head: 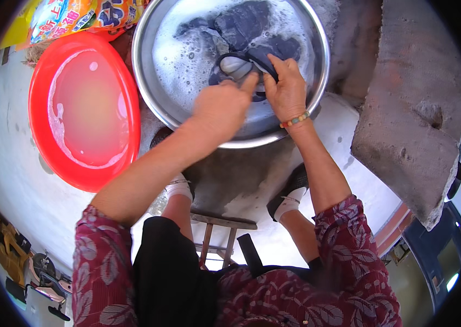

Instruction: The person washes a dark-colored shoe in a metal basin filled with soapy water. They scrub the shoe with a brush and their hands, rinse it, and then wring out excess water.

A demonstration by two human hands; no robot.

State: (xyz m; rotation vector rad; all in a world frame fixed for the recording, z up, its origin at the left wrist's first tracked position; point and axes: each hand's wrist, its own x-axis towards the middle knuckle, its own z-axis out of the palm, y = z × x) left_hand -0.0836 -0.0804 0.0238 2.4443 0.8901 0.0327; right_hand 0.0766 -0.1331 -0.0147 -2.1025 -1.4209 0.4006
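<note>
A round metal basin [323,77] of foamy water stands in front of me. Wet dark grey cloth [243,25] lies bunched in it, partly under the suds. My right hand [285,88], with a bead bracelet at the wrist, pinches a dark-edged fold of the cloth at the basin's near right. Just left of it, my left hand [223,107] is over the near part of the cloth, its index finger reaching to the fold. That hand is slightly blurred and its other fingertips are hidden. A pale rounded patch [235,67] shows inside a dark-rimmed opening above the left hand.
Left of the metal basin is a red plastic basin [34,110] of cloudy water. Behind it lies a bright printed plastic bag [79,18]. A rough stone-like slab [412,106] is at right. Below are my feet and a wooden stool [224,220]; a scooter [46,278] stands at lower left.
</note>
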